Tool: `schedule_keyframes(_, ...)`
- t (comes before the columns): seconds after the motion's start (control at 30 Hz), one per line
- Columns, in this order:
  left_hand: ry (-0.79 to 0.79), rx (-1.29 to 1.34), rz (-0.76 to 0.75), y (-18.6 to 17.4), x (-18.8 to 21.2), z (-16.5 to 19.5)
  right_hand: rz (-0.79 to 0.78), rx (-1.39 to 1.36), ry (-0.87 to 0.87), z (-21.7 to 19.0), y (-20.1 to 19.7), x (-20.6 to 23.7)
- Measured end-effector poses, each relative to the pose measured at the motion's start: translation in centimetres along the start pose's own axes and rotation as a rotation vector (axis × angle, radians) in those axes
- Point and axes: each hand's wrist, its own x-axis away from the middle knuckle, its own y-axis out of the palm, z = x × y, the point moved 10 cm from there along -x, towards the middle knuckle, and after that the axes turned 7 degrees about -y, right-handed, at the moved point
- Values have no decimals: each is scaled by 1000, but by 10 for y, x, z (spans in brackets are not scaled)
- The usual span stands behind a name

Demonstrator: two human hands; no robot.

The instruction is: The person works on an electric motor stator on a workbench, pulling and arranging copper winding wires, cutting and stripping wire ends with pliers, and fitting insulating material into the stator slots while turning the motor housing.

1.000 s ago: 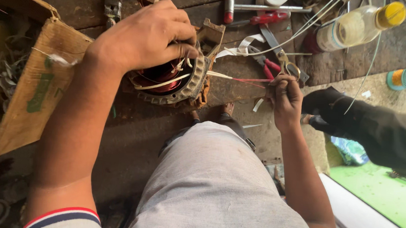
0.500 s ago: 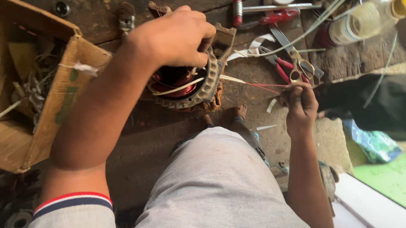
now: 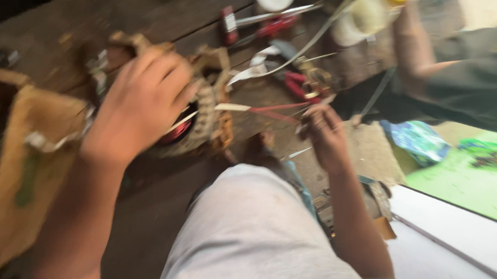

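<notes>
Dark, worn wooden plank surface (image 3: 153, 13), seen from above; the frame is motion-blurred.

Left hand (image 3: 141, 107): one. Arm reaches up from the lower left, wrist bent, palm down, fingers curled over the top of the round grey metal motor stator with reddish copper winding (image 3: 194, 127), which rests near the middle of the surface. Grip closed on the stator's rim.

Right hand (image 3: 323, 135): one. Forearm rises from the lower right edge, fingers pinched together on the thin red wire (image 3: 273, 108) that runs from the stator across to the fingertips. Held taut, just clear of the surface.

Brown cardboard box (image 3: 35, 144): one, at the left edge of the surface, just beside the left forearm.

Red-handled pliers (image 3: 298, 85): one pair, lying beyond the right hand toward the far edge.

Red-and-white handled hammer (image 3: 255, 22): one, at the far edge.

Clear plastic bottle with yellow cap (image 3: 368, 12): one, at the far right corner.

Grey-trousered knee (image 3: 254, 237): the person's own, in the foreground.

Second person's dark-sleeved arm (image 3: 465, 72): one, at the right edge.
</notes>
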Motion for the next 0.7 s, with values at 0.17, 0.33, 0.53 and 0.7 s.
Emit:
schedule_keyframes(0.17,-115,-67,39,-5,21,14,-185,40,52,-18,5,18)
schedule_keyframes(0.33,-175,-212,139,-3,37,22,-241,324,91,-37,4,-12)
schedule_keyframes(0.53,-250,-185,271,-1,69,29,104,1105,-366,-143,-45,-80)
schedule_keyframes(0.7,-392,-150,334,28,101,25,512,1112,-721,-236,-115,-139)
